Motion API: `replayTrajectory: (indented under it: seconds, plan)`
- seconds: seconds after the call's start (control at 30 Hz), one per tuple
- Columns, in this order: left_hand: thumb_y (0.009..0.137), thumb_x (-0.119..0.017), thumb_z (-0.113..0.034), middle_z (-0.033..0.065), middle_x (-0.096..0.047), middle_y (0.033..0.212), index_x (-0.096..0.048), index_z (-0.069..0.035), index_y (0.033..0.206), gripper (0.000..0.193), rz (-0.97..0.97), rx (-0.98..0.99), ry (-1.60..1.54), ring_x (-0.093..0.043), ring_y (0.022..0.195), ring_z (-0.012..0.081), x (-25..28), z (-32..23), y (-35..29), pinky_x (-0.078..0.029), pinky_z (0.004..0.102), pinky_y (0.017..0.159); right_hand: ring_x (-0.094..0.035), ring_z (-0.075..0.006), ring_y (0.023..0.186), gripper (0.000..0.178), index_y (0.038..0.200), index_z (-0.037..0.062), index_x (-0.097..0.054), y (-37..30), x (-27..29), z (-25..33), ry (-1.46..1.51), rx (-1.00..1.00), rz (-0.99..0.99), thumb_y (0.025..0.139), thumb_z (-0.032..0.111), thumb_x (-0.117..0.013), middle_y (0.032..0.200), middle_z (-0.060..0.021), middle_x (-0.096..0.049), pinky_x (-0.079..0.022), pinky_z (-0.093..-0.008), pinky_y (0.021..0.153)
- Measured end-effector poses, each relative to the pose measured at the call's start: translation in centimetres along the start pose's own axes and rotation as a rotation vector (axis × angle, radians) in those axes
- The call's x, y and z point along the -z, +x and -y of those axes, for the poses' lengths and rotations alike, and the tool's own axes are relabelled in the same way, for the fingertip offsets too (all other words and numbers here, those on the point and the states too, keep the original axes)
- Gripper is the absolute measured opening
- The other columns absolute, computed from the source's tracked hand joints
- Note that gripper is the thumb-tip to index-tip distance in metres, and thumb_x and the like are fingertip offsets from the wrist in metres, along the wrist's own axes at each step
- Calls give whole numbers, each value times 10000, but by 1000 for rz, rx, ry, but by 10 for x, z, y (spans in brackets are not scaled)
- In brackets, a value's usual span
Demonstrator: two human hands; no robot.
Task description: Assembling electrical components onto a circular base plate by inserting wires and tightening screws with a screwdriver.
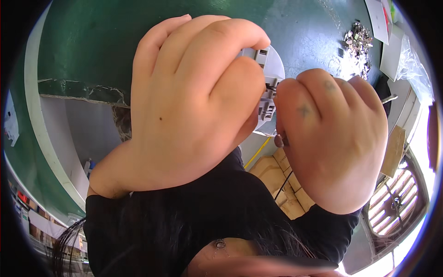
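Observation:
My left hand (198, 87) is curled closed over the left side of a round, light grey fixture (277, 64) with small slots and dark parts set in it. What its thumb and index finger pinch, if anything, is hidden behind the knuckles. From the right, my closed right hand (337, 129) brings its fingertips to the fixture's middle, close to the left hand's fingers. A dark, shiny, rounded tip (279, 141) pokes out beneath the right hand; the rest of that thing is covered by the fingers.
A heap of small metal pieces (357, 44) lies on the green tabletop (92, 37) at the far right, with clear plastic film (410, 64) beyond it. Below the table's chipped front edge (83, 92) are cardboard boxes (272, 177). A fan (394, 201) stands at lower right.

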State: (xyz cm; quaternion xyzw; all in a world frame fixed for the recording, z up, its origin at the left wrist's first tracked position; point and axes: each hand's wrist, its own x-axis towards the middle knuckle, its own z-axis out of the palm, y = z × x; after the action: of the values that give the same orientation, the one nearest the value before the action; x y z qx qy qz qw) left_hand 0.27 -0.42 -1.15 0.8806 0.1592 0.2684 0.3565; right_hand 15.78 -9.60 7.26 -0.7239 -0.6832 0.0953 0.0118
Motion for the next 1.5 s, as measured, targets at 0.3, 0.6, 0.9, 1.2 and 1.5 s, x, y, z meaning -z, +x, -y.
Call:
replayTrajectory:
  seconds: [0.3,0.6,0.9,1.2,1.5]
  plan:
    - [622,-731,35,108,-661,1151,-611,-59,799,233,-59,3,-40,-620,939,296,-7,3,0,-484,391,835,-595,-262,672,205,851,83,-650,-2,4,9,23,-42,140,687,45,-766,801,-48,-627,-455,-370,633]
    - [652,-728,49,66,-667,1146,-598,-66,790,222,55,-84,134,-605,875,249,13,-8,6,-462,366,824,-628,-192,744,236,979,116,-700,-34,-9,34,-231,-129,3,761,27,-696,954,-37,-688,-460,-316,673]
    - [687,-740,29,82,-664,1158,-593,-73,814,219,-26,-39,10,-609,897,261,0,1,-2,-459,389,886,-499,-113,648,120,887,151,-625,-45,-21,23,432,-12,-314,897,269,-609,831,13,-584,-375,-290,611]
    - [699,-737,21,101,-651,1189,-601,-88,835,221,27,0,4,-620,994,295,6,-2,0,-441,463,973,-238,-120,414,555,714,160,-429,-26,-47,18,1583,124,-626,990,641,-440,530,29,-389,-203,-307,472]
    - [528,-898,-169,126,-534,1414,-592,-122,1072,626,338,80,73,-508,1298,394,30,-23,-1,-381,570,1065,-242,-108,422,567,743,160,-438,-18,-38,16,1426,113,-631,969,680,-428,539,33,-396,-190,-305,451]
